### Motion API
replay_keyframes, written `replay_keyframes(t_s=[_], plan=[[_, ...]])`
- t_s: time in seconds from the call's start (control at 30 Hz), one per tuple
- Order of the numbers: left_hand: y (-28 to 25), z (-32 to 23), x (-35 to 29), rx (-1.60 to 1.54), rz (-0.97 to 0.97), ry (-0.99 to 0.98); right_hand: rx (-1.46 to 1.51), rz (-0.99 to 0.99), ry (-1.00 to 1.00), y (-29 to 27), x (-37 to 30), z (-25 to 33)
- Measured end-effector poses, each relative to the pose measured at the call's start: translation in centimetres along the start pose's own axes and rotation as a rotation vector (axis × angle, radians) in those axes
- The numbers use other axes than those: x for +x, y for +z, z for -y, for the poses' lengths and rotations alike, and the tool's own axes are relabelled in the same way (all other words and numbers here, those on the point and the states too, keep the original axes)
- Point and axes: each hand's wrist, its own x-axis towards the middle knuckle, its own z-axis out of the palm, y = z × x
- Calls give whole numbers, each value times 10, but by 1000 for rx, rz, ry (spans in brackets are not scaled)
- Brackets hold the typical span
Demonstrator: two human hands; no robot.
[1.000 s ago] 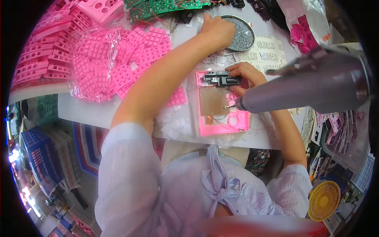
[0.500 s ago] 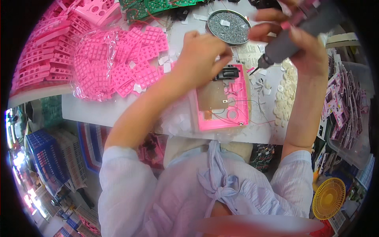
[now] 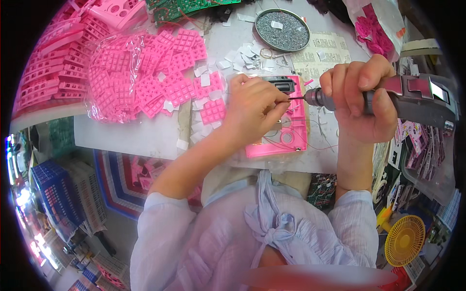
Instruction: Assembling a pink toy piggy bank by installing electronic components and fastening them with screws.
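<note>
My right hand [image 3: 361, 99] is wrapped round a dark grey electric screwdriver [image 3: 412, 99], held level with its thin bit pointing left. The bit's tip meets the pinched thumb and fingers of my left hand [image 3: 255, 104]; anything between those fingertips is too small to name. Both are over a pink plastic housing [image 3: 300, 138], which lies on the table with thin wires [image 3: 274, 140] inside. A black part [image 3: 282, 85] sits at the housing's far end. My left hand covers much of the housing's left side.
Beyond the housing stands a round tray [image 3: 284, 41] of small metal screws. Pink keypads [image 3: 182, 65], some bagged, are heaped left; pink frames [image 3: 56, 68] are stacked further left. Green circuit boards [image 3: 194, 7] lie at the back, a bag of pink pieces [image 3: 374, 29] back right.
The screwdriver has come down from the upper right, turned level, and its bit now meets my left fingertips. My left hand has moved slightly right and nearer.
</note>
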Motion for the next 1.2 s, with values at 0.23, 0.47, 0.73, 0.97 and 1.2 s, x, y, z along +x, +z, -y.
replay_keyframes(t_s=[0.23, 0.47, 0.73, 0.97, 1.2], plan=[[2, 4, 2, 157, -34, 85, 15, -36, 14, 4, 0, -9], [6, 10, 13, 499, 100, -23, -141, -217, 25, -27, 1, -32], [5, 9, 13, 486, 116, -55, -269, -288, 142, -14, 2, -59], [4, 15, 25, 429, 169, 28, -480, -229, 267, -24, -2, -59], [-40, 10, 31, 84, 271, -119, -385, -122, 258, -88, -2, -11]])
